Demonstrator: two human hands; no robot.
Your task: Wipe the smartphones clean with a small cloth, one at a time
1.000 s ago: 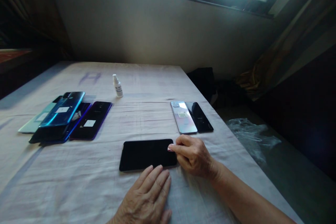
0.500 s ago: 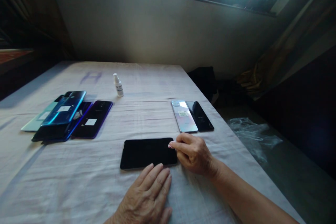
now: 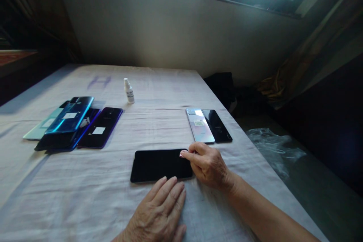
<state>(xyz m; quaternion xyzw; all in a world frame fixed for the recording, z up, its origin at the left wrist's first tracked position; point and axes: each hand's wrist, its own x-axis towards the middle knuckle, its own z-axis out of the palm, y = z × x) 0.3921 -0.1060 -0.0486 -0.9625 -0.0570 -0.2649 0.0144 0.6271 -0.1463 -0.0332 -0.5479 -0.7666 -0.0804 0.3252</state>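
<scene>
A smartphone (image 3: 159,164) with a dark screen lies face up and sideways on the white cloth in front of me. My left hand (image 3: 159,210) rests flat and open, its fingertips at the phone's near edge. Over the phone's right end, my right hand (image 3: 208,164) is closed in a pinch, fingers curled. A small pale pinkish spot shows at its fingertips; whether that is a nail or something held, I cannot tell. The hand covers the phone's right edge.
Several phones, among them a blue phone (image 3: 70,115) and a purple-edged phone (image 3: 102,126), lie overlapping at the left. A white spray bottle (image 3: 129,92) stands farther back. A silver phone (image 3: 200,126) and a black phone (image 3: 217,125) lie near the right table edge. Clear plastic (image 3: 272,147) lies beyond.
My right hand's fingertips have shifted slightly left over the screen. The left hand and the phone stay in place; the view has tilted a little.
</scene>
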